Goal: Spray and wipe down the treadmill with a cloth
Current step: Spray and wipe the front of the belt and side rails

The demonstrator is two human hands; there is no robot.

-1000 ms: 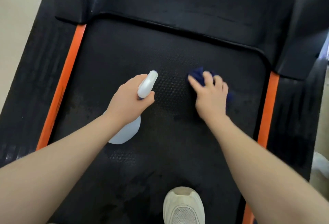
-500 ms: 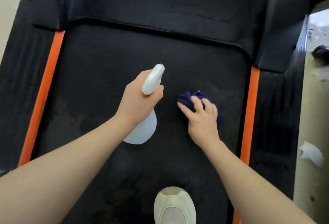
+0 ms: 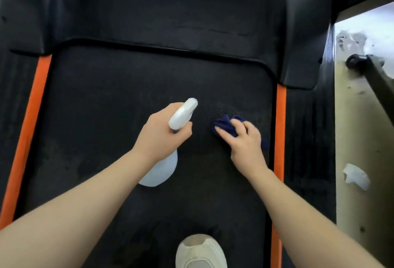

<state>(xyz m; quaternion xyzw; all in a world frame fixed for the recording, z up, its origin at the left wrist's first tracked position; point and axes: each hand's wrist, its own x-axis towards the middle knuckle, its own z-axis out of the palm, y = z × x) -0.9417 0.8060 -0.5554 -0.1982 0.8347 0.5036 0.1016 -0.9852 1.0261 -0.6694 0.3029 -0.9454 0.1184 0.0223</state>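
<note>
L hand (image 3: 162, 137) grips spray bottle (image 3: 162, 167), R hand (image 3: 245, 142) pinches dark cloth (image 3: 223, 126) on the belt (image 3: 106, 118); best press flat w/ overlapping strokes, rail to rail.

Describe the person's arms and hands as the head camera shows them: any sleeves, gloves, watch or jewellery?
Both forearms are bare as far as the frame shows, with no sleeve edge in view. The left hand and right hand wear no gloves. No watch, bracelet or ring shows on either wrist or on the visible fingers. Nails look short and unpainted, though motion blur softens the right hand.
</note>
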